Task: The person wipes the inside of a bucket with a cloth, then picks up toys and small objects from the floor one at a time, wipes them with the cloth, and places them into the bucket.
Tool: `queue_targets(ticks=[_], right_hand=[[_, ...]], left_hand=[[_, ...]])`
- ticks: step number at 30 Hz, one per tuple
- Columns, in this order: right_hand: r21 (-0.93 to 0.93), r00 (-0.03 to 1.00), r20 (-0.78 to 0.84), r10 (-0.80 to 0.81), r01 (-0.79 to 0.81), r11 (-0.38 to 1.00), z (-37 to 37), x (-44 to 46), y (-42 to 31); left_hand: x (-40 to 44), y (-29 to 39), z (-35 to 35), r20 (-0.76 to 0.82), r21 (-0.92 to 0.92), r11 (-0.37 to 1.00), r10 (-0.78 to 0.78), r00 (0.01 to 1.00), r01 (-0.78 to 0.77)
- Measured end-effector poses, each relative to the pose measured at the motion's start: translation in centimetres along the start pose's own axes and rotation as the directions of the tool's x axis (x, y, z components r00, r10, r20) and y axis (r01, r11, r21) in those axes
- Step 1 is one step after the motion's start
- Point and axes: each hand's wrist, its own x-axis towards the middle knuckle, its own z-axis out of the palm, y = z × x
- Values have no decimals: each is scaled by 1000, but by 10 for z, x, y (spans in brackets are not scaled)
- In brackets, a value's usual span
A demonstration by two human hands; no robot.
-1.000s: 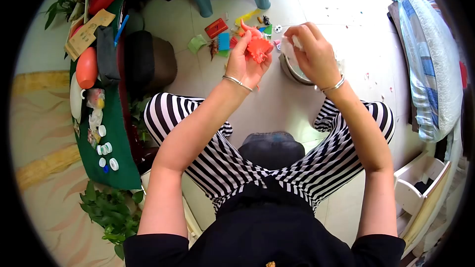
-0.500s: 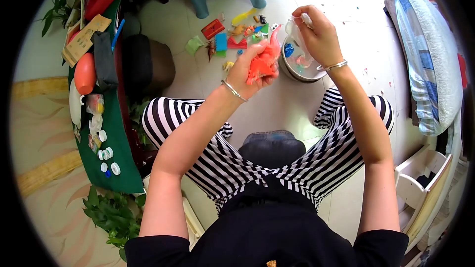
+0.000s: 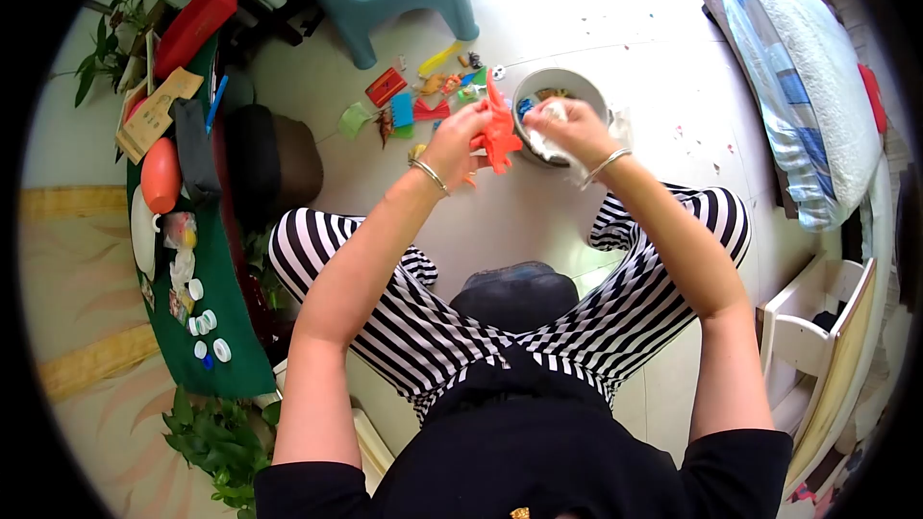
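My left hand (image 3: 456,142) is closed around an orange-red toy dinosaur (image 3: 499,135), whose long pointed end sticks upward. My right hand (image 3: 581,136) grips a crumpled white cloth or tissue (image 3: 550,131), with loose ends hanging by the wrist and to the right. It is close to the toy; whether cloth and toy touch is hard to tell. Behind my right hand, and partly covered by it, stands a round metal-grey bucket (image 3: 604,94) on the floor. A blue item (image 3: 525,107) and other small pieces show inside it.
Several small toys lie on the tiled floor left of the bucket, among them a red box (image 3: 386,86) and a yellow piece (image 3: 439,59). A blue-grey stool (image 3: 385,0) stands behind them. At left is a green-covered table (image 3: 226,327); at right, bedding (image 3: 803,86).
My right hand has come down and left from above the bucket, bringing the white cloth closer to the toy. My left hand has turned the toy more upright. The view has shifted.
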Motion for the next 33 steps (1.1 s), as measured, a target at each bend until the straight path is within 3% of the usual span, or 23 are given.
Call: queue_targets(ticks=[1,5,7,10,11,13,14,17,22,24,25,27,29,31,33], right_hand=[[-2,1000,7,15,-15,1000,0,-2,15],[-8,999,-11,48,-48,999,1,-12,42],[-45,995,-56,85,-88,995,-3,-10,44],[-59,976,-156,153,-164,985,-22,23,80],[95,977,-146,154,-141,985,-25,26,77],[78,958,-230,172,-158,984,-36,38,86],[80,957,-235,170,-156,985,-42,44,93],[74,920,-334,204,-190,979,-58,62,124],[305,890,-340,303,-201,931,-71,78,153],[351,881,-323,345,-227,908,-74,84,168],[358,879,-314,359,-241,902,-73,84,175],[387,841,-407,357,-195,901,-71,83,192],[358,833,-428,350,-199,912,-66,85,202],[240,858,-436,271,-179,954,-58,87,205],[234,882,-414,226,-137,963,-48,84,196]], left_hand=[[-2,-2,7,-36,166,986,24,999,-18],[13,-30,7,-117,296,952,-45,992,78],[34,-44,1,-91,307,946,-80,993,105],[65,-55,7,-168,79,977,-184,968,200],[80,-59,6,-164,84,976,-187,969,203],[110,-65,3,-145,202,959,-172,974,199],[122,-71,9,-265,274,941,-124,956,198],[160,-86,9,-371,376,895,-91,924,239],[208,-111,2,-371,375,879,-148,917,294],[230,-122,-8,-386,536,795,-68,920,284],[234,-129,-14,-398,531,792,-79,914,300],[239,-145,-29,-350,708,681,111,930,185],[230,-150,-35,-339,646,751,125,933,134],[203,-142,-29,-348,445,889,62,935,107],[182,-147,-37,-342,383,923,116,933,26]])
